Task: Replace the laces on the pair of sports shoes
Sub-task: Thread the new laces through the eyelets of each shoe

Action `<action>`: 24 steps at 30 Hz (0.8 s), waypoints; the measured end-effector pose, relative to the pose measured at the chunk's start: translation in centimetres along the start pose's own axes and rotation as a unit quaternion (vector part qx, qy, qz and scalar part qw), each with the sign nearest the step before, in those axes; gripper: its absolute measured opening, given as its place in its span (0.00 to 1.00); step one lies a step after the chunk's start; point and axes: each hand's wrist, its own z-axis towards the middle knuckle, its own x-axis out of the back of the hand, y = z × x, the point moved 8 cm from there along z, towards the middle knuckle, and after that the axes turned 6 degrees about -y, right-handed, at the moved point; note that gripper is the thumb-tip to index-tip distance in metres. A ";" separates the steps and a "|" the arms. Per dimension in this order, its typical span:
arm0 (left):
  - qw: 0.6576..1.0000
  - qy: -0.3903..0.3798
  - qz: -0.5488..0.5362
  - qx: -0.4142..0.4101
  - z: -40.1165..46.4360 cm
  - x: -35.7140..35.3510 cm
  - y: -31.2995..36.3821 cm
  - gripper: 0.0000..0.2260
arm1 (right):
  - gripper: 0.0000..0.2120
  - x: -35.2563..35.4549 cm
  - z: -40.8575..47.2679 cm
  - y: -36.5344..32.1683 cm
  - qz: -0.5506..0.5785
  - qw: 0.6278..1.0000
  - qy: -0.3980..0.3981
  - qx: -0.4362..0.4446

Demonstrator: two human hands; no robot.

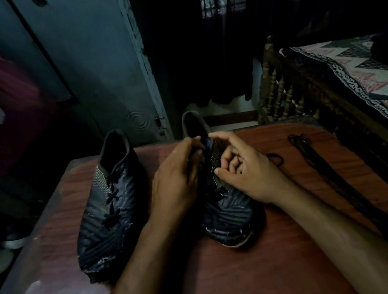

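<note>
Two black sports shoes are sitting on a reddish wooden table (268,273), toes pointing twd the wearer. Left shoe (110,208) is lying at abt 9 o'clock from table centre, laces still threaded & criss-crossing up its front. Right shoe (226,207) is standing near centre, both hands working at its upper part.

Left hand (178,181) is coming in from 7 o'clock, fingers curling onto the shoe's left edge near the tongue; looks like it's pinching the upper or lace there, can't tell which, too dark. Right hand (243,167) is coming in from 5 o'clock, thumb & index reaching onto the tongue area, other fingers curling in narrow agst the shoe's right side, gripping it.

A short bit of dark lace (275,159) is looping out just beside the right hand at 3 o'clock. A long pair of dark spare laces (326,175) is lying stretched along the table's right side, well apart from the shoes.

Bed w/ patterned cover (362,75) is showing at 2 o'clock, grey door (102,72) at 11 o'clock.
</note>
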 end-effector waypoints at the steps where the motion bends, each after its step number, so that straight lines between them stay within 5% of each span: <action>1: 1.000 -0.006 0.010 -0.002 0.0 0.0 0.1 0.05 | 0.29 -0.2 0.0 -0.1 -0.003 1.000 -0.007 0.002; 5: 0.999 0.013 0.042 0.022 0.0 0.5 0.1 0.03 | 0.25 -0.7 0.0 -0.5 -0.014 1.000 -0.017 0.002; 11: 0.980 0.110 -0.075 0.149 -0.1 2.2 -3.7 0.06 | 0.17 -0.4 -0.1 -0.4 0.000 1.000 0.019 -0.004; 18: 0.991 0.075 -0.108 0.035 0.0 1.3 -1.9 0.10 | 0.15 0.0 -0.3 -0.3 0.042 0.999 0.031 -0.016; 24: 0.988 0.082 -0.127 0.030 0.1 0.9 -2.5 0.08 | 0.14 0.0 -0.3 -0.2 0.038 0.999 0.032 -0.014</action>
